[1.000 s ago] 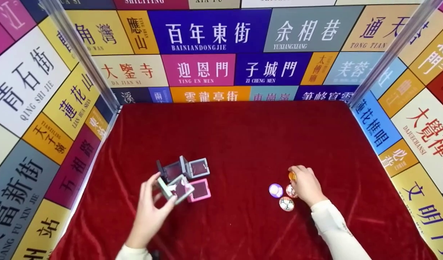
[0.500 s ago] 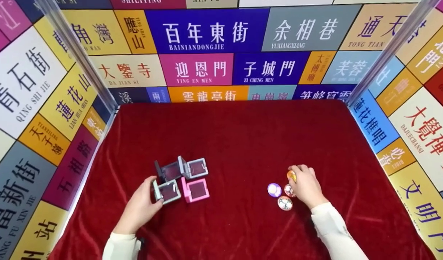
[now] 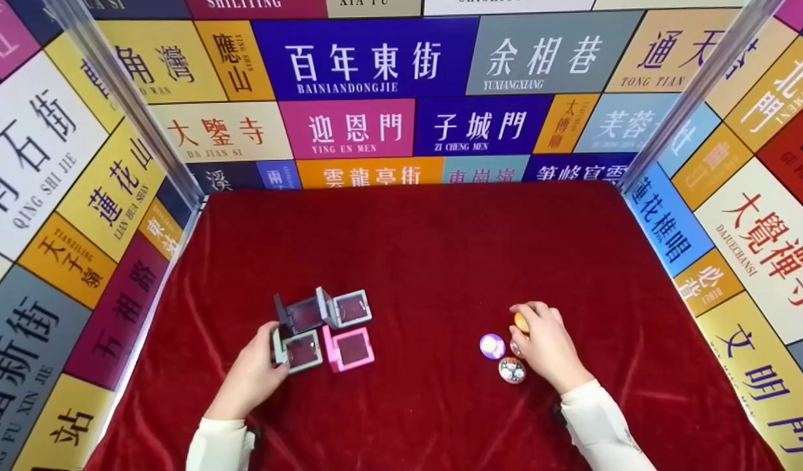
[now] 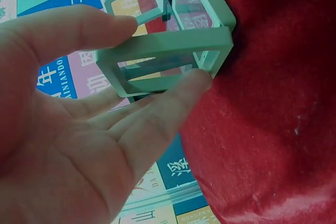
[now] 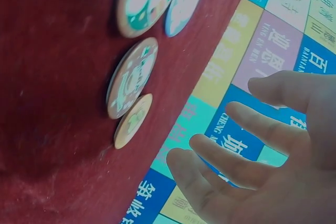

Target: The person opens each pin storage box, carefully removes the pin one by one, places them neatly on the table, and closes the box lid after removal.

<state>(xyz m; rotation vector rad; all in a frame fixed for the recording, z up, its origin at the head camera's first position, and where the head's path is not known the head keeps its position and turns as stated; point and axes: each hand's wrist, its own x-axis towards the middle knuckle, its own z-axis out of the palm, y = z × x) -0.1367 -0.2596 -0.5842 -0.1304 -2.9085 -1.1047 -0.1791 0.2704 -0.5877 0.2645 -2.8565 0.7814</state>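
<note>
In the head view my left hand is at the left side of a green hinged display frame, which stands open on the red cloth. The left wrist view shows the thumb and fingers either side of the frame's raised lid, pinching it. Beside it lie a pink frame, a grey frame and a dark frame, all open. My right hand hovers over round badges, fingers loosely extended and holding nothing. An orange badge and a red-patterned badge are nearest, partly covered in the head view.
A purple badge and a white-and-dark patterned badge lie left of the right hand. Red cloth covers the table between the two groups. Sign-printed panels wall the back and sides, with clear posts at the corners.
The left hand has brought the green frame down and left, from over the pink frame onto the cloth below the dark one. The right hand has stayed over the badges.
</note>
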